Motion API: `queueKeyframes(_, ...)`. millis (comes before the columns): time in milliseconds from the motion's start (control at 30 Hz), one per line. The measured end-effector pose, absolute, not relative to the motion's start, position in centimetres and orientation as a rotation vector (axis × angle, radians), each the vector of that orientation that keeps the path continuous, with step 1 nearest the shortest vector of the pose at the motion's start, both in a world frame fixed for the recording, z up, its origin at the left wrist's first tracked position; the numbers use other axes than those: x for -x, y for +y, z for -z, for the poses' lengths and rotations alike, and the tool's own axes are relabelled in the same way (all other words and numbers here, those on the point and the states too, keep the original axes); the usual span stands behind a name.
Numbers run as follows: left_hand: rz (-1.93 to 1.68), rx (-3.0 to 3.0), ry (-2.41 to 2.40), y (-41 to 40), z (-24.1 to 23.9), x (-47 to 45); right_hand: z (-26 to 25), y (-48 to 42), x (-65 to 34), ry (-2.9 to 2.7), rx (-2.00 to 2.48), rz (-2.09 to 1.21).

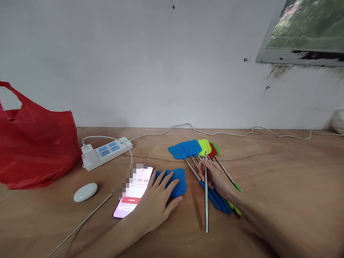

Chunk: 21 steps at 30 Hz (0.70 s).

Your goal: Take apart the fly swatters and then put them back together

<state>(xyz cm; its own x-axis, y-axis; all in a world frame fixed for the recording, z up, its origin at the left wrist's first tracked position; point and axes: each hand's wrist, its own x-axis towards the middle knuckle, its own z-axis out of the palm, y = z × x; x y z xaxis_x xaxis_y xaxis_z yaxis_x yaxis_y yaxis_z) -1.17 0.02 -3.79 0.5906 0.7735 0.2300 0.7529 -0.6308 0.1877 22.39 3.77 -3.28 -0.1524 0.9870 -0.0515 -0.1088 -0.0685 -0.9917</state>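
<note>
My left hand (pixel 158 200) lies flat with fingers spread on a blue fly-swatter head (pixel 176 181), just right of a lit phone (pixel 134 191) showing a timer. My right hand (pixel 215 175) is closed around a bare metal rod (pixel 206 204) that points toward me, its far end near the swatter heads. Under and behind that hand lies a fan of several fly swatters (pixel 192 148) with blue, yellow-green and red heads, thin metal shafts and blue and green grips.
On the wooden table (pixel 282 172) stand a red plastic bag (pixel 34 147) at far left, a white power strip (pixel 106 152) with its cable along the wall, a white oval object (pixel 85 192) and a thin metal rod (pixel 80 225) lying diagonally near the front left.
</note>
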Motion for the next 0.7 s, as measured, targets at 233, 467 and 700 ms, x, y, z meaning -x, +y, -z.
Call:
queueKeyframes(233,-0.89,-2.374,1.393,1.4,2.1,1.6,2.6,3.3,-22.5,-1.482,1.041,-1.306)
queueKeyframes(467,-1.042,-2.048,1.262,3.2,0.7,3.2,1.1,2.0,-23.0,-2.079,1.075,-1.28)
queueKeyframes(700,-0.832,-2.428,0.99,1.8,0.3,2.4,1.6,0.5,-21.9,-2.528,1.215,-0.674)
